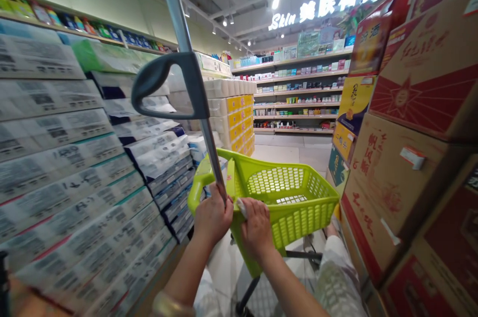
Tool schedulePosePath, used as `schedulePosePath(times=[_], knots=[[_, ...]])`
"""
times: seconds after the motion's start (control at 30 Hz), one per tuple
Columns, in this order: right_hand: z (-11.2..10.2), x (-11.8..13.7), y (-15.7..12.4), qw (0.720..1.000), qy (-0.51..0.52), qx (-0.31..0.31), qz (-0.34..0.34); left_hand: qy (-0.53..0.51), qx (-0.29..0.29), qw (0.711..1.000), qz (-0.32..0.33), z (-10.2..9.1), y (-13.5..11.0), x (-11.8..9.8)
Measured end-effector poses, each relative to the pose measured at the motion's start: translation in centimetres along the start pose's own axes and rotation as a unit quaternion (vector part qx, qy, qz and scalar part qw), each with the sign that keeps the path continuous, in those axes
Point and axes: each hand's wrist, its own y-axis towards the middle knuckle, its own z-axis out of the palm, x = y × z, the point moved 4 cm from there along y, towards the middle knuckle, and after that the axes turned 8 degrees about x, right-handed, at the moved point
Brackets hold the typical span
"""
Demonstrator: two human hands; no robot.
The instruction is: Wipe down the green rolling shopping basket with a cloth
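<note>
A green plastic shopping cart (295, 207) stands in front of me, its basket turned to the right. My left hand (214, 212) is closed around the lower part of a silvery metal pole (174, 3), just beside the cart's handle side. The pole rises past the top of the view and carries a dark grey loop handle (194, 85). My right hand (256, 225) rests against the near rim of the cart with its fingers curled. A small white wad (242, 207), like cloth or tissue, shows between its thumb side and the cart; its underside is hidden.
Stacked white paper packs (63, 172) line the left side. Cardboard cartons (392, 172) rise close on the right. Yellow packs (239, 117) stand ahead, before shelves (298, 97) of small goods. A person's light-clothed leg (336, 272) is beyond the cart.
</note>
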Motion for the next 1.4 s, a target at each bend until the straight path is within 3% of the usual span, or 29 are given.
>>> schedulePosePath(times=[0.13,0.23,0.33,0.4,0.5,0.63,0.7,0.87,1.0,1.1,1.17,1.23,1.4], knots=[[-0.7,-2.9,-0.5,0.996,-0.022,-0.046,0.077,-0.005,0.006,1.000,0.004,0.1,-0.1,0.0],[-0.1,-0.7,0.0,0.995,0.000,-0.051,0.085,0.006,-0.001,1.000,0.000,0.1,-0.1,0.0],[0.6,2.2,0.6,0.999,0.026,-0.008,0.041,0.018,-0.012,1.000,-0.005,0.0,-0.2,0.1],[0.5,2.7,0.6,0.999,0.030,0.020,0.014,0.026,-0.017,0.999,-0.007,-0.2,-0.4,0.1],[-0.4,0.9,-0.1,0.999,0.014,0.032,0.009,0.033,-0.010,0.999,-0.008,-0.5,-0.8,0.1],[-1.0,-1.1,-0.8,0.995,-0.007,-0.004,0.098,0.034,-0.010,0.999,-0.009,-0.8,-1.4,-0.1],[-0.6,0.1,-0.5,0.994,0.005,-0.010,0.110,0.036,-0.013,0.999,-0.010,-0.9,-1.6,-0.2],[0.7,4.4,0.1,0.999,0.036,0.009,0.036,0.035,-0.009,0.999,-0.010,-1.1,-1.9,-0.1],[0.1,2.3,-0.6,0.999,0.022,0.026,0.000,0.026,-0.008,1.000,-0.007,-1.2,-2.2,0.5],[-0.7,-0.4,-1.2,0.999,0.001,0.003,0.054,0.019,-0.009,1.000,-0.003,-1.3,-2.4,0.7],[-0.7,-0.6,-1.2,0.996,-0.001,-0.012,0.090,0.020,-0.014,1.000,-0.002,-1.2,-2.4,0.7],[-0.3,0.7,-0.8,0.996,0.018,-0.014,0.090,0.023,-0.021,1.000,-0.002,-1.1,-2.4,0.7],[0.5,4.5,-0.2,0.998,0.055,0.018,0.017,0.040,-0.047,0.998,0.002,-1.0,-2.5,0.8]])
